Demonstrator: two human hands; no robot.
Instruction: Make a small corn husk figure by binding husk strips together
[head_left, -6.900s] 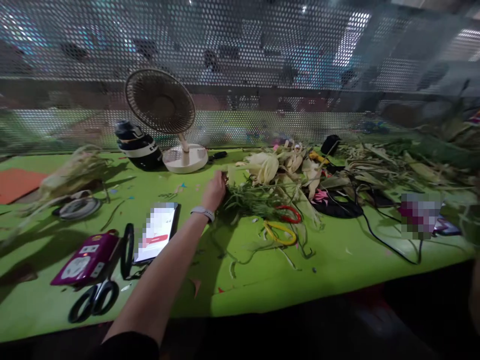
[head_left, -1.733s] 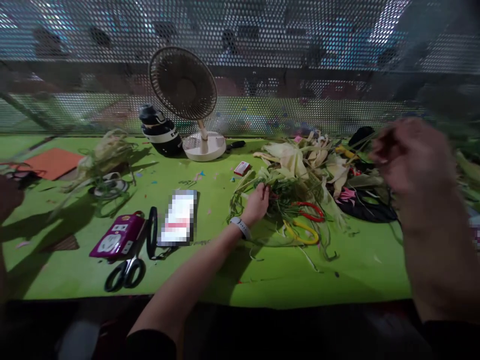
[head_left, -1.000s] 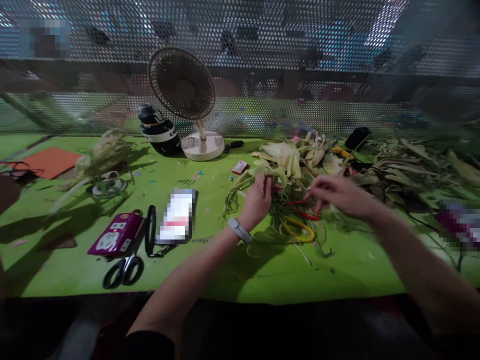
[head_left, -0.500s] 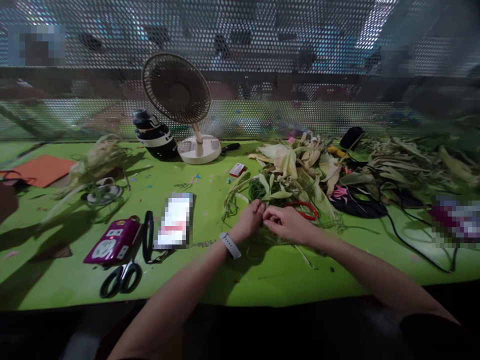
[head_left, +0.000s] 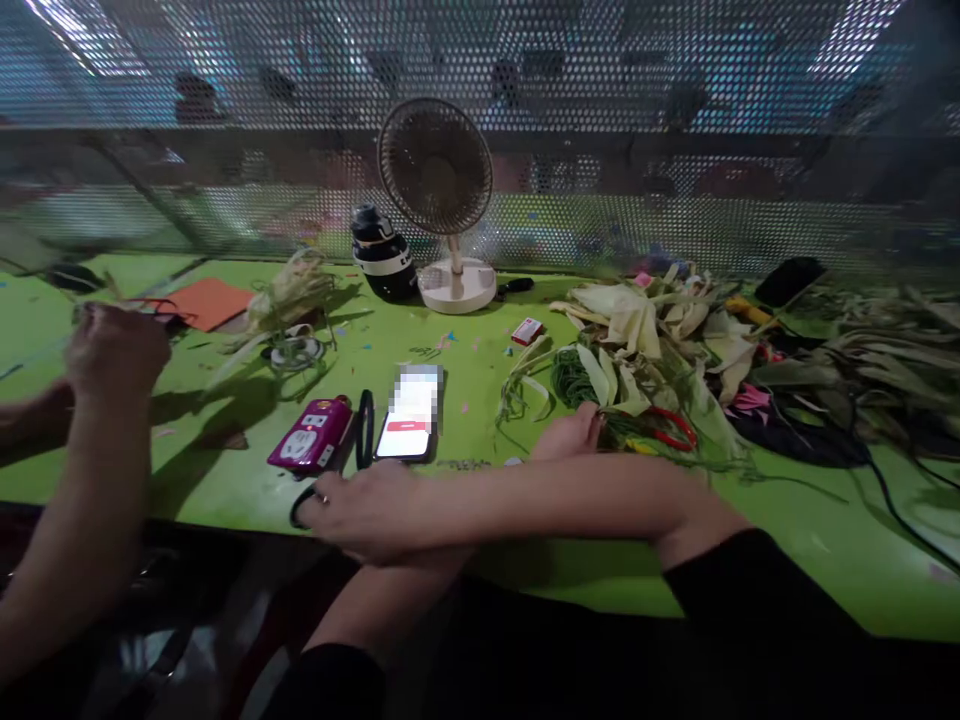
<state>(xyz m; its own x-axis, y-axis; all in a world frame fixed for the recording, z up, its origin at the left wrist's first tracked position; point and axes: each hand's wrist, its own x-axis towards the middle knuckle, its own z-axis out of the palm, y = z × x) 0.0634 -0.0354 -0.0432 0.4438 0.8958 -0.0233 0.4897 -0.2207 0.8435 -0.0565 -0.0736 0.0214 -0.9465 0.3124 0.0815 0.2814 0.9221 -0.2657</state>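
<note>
My left hand [head_left: 571,432] rests at the near edge of a bundle of green leaf strands [head_left: 576,378], its fingers closed on some of them. My right arm crosses over the left one. My right hand [head_left: 360,510] lies at the table's front edge on the black scissors [head_left: 300,506], of which only one handle loop shows past the fingertips. Whether the fingers grip the scissors is hidden. Red-handled scissors [head_left: 675,430] lie in the leaves just right of my left hand.
A phone [head_left: 411,412] and a purple power strip [head_left: 311,447] lie beyond my right hand. A fan [head_left: 439,180], a bottle [head_left: 382,255], a pale husk pile [head_left: 645,320] and an orange sheet [head_left: 206,300] sit further back. Another person's hand [head_left: 112,350] works at the left.
My right hand left the leaf bundle and swung left across my left arm onto the black scissors. My left hand stayed at the strands. The view turned left, showing another person's arm.
</note>
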